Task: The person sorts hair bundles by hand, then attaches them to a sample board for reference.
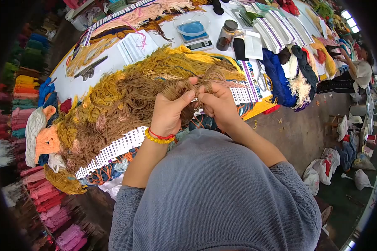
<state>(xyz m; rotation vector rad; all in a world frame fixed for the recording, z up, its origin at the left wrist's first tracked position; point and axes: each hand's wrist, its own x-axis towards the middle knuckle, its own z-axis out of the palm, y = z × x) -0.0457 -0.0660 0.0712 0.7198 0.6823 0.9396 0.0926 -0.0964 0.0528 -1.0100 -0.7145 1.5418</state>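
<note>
My left hand (174, 105) is closed around a bunch of light brown yarn (170, 90), thumb pressed toward the fingertips. Close beside it, my right hand (217, 102) pinches strands of the same brown yarn between thumb and fingers. The two hands nearly meet at the table's near edge. Under and left of them lies a long heap of brown yarn (109, 131), with mustard-yellow yarn (155, 65) behind it. A white card strip with rows of holes (111, 151) shows along the heap's front. The exact strands between my fingertips are too small to make out.
Behind the heap stand a digital scale (199, 44) with a clear dish and a dark jar (227, 35). Scissors (261, 79) lie right of my hands, near blue yarn (278, 79). Metal clamps (90, 69) rest at left. Another person (357, 71) is at the far right.
</note>
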